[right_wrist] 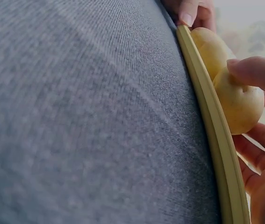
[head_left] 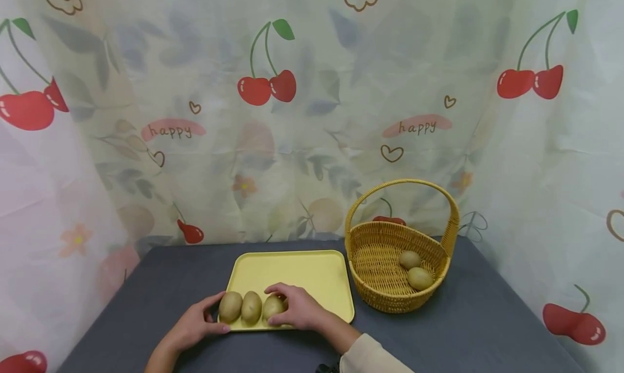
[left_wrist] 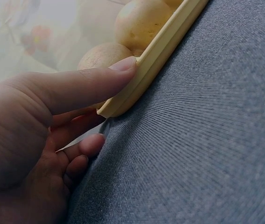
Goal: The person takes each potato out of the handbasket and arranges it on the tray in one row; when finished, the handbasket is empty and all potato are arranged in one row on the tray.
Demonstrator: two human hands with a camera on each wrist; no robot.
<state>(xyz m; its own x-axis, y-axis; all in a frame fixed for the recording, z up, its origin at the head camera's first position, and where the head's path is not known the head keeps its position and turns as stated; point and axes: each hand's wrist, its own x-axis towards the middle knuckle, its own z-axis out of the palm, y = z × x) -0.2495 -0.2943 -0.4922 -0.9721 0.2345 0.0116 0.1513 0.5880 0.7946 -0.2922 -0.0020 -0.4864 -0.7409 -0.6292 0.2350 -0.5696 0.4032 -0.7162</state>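
Three potatoes stand in a row along the near left side of a yellow tray [head_left: 312,275]: a left potato [head_left: 230,307], a middle potato [head_left: 251,308] and a right potato [head_left: 273,307]. My left hand [head_left: 192,323] holds the tray's near left corner beside the left potato. In the left wrist view its thumb [left_wrist: 95,84] lies against the rim, with the other fingers curled behind the corner. My right hand [head_left: 299,308] grips the right potato, thumb on its near side and fingers round the far side, as the right wrist view shows.
A wicker basket [head_left: 375,302] with a tall handle stands right of the tray. Inside it lie two more potatoes, an upper one [head_left: 409,259] and a lower one [head_left: 420,279]. Grey cloth [head_left: 166,275] covers the table, and a printed curtain [head_left: 312,200] hangs behind.
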